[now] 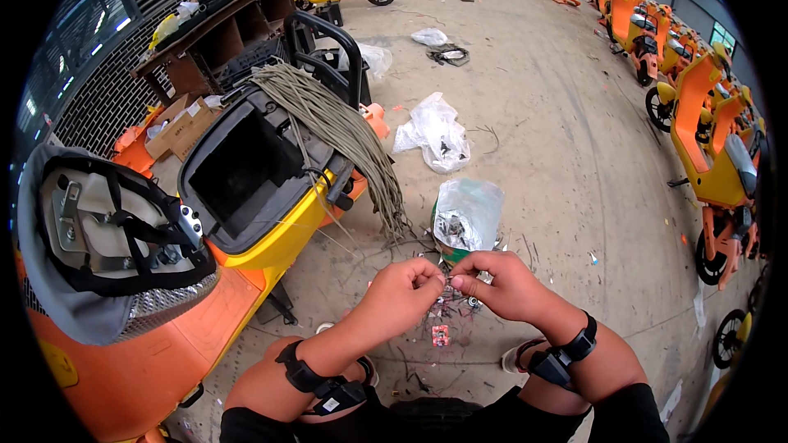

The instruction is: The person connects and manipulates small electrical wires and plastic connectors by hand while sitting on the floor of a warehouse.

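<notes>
Fingers narrowed to a pinch, a person's left hand and right hand meet over a small part, too tiny to identify, held between them above the floor, likely for fine control. An open bag stands just beyond, apparently for easy reach; a red board lies nearer. Cord drapes over a scooter, probably to keep it off the ground.

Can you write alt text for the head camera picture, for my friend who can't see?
A person's left hand and right hand pinch a tiny item, too small to identify, above a littered floor. An open bag sits just beyond, an orange-and-yellow scooter with an open compartment stands left, and rows of similar scooters line the right.
</notes>
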`<state>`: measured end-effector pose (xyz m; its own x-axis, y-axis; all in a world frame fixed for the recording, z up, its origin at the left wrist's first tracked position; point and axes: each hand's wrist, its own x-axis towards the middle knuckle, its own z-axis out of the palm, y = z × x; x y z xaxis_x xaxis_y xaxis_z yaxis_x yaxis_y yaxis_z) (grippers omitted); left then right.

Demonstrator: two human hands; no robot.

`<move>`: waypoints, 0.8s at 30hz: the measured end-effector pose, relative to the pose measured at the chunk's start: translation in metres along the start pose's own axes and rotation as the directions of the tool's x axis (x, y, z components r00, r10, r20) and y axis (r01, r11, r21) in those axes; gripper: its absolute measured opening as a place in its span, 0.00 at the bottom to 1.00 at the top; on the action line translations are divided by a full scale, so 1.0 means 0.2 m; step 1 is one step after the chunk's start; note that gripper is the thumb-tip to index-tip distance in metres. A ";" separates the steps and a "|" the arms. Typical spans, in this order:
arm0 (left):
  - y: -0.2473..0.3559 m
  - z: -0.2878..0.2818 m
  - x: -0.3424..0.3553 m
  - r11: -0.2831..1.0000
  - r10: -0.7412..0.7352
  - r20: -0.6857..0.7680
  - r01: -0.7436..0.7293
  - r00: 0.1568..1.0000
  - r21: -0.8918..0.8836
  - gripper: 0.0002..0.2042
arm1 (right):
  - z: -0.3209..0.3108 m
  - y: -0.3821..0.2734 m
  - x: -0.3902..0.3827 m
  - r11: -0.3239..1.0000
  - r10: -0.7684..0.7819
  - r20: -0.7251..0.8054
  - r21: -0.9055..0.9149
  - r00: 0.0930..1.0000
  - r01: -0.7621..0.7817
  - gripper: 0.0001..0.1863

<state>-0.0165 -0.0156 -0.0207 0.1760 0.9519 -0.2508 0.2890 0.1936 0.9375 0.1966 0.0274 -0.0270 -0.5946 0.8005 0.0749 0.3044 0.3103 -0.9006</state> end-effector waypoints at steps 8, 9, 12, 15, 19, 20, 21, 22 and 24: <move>0.08 0.02 -0.05 0.979 0.105 -0.036 -0.097 0.994 0.178 0.08 | 0.00 0.00 -0.01 0.999 0.049 -0.002 -0.010 0.999 -0.049 0.10; 0.07 0.03 -0.05 0.963 0.165 -0.047 -0.150 0.985 0.222 0.07 | 0.00 -0.01 -0.01 0.998 0.067 0.007 -0.013 0.998 -0.066 0.10; 0.05 0.04 -0.06 0.900 0.303 -0.055 -0.267 0.951 0.344 0.07 | 0.00 -0.01 -0.01 0.988 0.155 0.047 0.013 0.987 -0.155 0.11; 0.04 0.04 -0.06 0.837 0.384 -0.023 -0.338 0.923 0.431 0.06 | -0.01 0.02 -0.01 0.980 0.194 0.106 0.021 0.975 -0.197 0.12; 0.02 0.02 -0.06 0.750 0.483 0.066 -0.451 0.873 0.484 0.06 | -0.03 0.06 -0.02 0.981 0.130 0.251 0.109 0.959 -0.161 0.13; 0.02 0.02 -0.06 0.734 0.492 0.089 -0.468 0.866 0.493 0.06 | -0.04 0.07 -0.02 0.973 0.144 0.305 0.129 0.941 -0.191 0.13; 0.02 0.02 -0.06 0.738 0.480 0.096 -0.461 0.872 0.493 0.05 | -0.05 0.08 -0.01 0.963 0.157 0.360 0.149 0.920 -0.223 0.13; 0.03 0.02 -0.07 0.743 0.468 0.104 -0.454 0.878 0.492 0.05 | -0.06 0.08 0.00 0.952 0.167 0.413 0.167 0.895 -0.255 0.13; 0.03 0.02 -0.08 0.745 0.453 0.114 -0.446 0.884 0.496 0.05 | -0.08 0.08 0.01 0.898 0.232 0.474 0.231 0.849 -0.374 0.12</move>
<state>-0.0134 -0.0296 -0.0115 0.3939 0.9023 0.1751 0.6035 -0.3976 0.6912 0.2129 0.0420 -0.0351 -0.7871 0.5089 -0.3485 0.3240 -0.1396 -0.9357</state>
